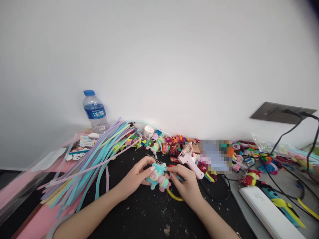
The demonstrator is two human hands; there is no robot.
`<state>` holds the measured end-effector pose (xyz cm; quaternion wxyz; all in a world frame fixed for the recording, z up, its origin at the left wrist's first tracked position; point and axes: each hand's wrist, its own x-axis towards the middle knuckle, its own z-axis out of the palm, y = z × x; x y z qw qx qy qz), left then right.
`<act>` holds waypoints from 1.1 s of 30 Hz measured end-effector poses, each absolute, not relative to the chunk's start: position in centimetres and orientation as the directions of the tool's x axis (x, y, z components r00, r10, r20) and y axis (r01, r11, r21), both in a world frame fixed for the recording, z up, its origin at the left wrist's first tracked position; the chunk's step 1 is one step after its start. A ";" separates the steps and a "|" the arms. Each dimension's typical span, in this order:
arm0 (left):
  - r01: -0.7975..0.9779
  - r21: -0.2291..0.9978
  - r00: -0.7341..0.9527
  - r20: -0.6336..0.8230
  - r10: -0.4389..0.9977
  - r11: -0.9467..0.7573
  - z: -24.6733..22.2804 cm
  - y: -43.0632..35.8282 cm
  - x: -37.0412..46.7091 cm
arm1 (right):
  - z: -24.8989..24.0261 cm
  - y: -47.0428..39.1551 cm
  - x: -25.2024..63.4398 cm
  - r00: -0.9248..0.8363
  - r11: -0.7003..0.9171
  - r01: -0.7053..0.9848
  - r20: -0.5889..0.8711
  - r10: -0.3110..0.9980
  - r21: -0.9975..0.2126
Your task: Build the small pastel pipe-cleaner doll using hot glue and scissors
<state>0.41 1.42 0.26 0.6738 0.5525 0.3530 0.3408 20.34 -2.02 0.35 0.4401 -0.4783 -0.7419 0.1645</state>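
A fuzzy pastel figure (158, 177) in light blue, pink and yellow is held above the black mat (139, 212). My left hand (139, 172) grips its left side, thumb on top. At the figure's right edge, my right hand (183, 181) is closed, its thumb and index finger pinched on something small and dark that I cannot make out. A yellow fuzzy strip (174, 196) curves out under my right hand. Behind the hands lies a pale pink glue gun (190, 160). Left of my left hand is a bundle of pastel fuzzy stems (92, 166).
A water bottle (95, 111) stands by the wall at the left. Small colourful fuzzy figures (171, 142) and a paper cup (149, 131) line the back. At the right are a white power bank (269, 212), black cables (280, 136) and a wall socket (270, 113).
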 end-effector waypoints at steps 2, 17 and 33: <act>-0.066 0.983 0.523 -0.112 0.845 0.171 0.4 1.4 0.4 | 0.4 -2.0 20.4 -0.164 0.493 0.567 0.496 0.853 -0.660; -0.022 0.999 0.499 -0.027 0.866 0.045 0.2 1.7 0.5 | 0.3 -2.3 20.1 -0.290 0.544 0.615 0.478 0.829 -0.571; -0.097 0.986 0.498 -0.072 0.864 0.137 0.0 1.8 0.6 | 0.0 -2.4 20.0 -0.286 0.534 0.594 0.463 0.839 -0.601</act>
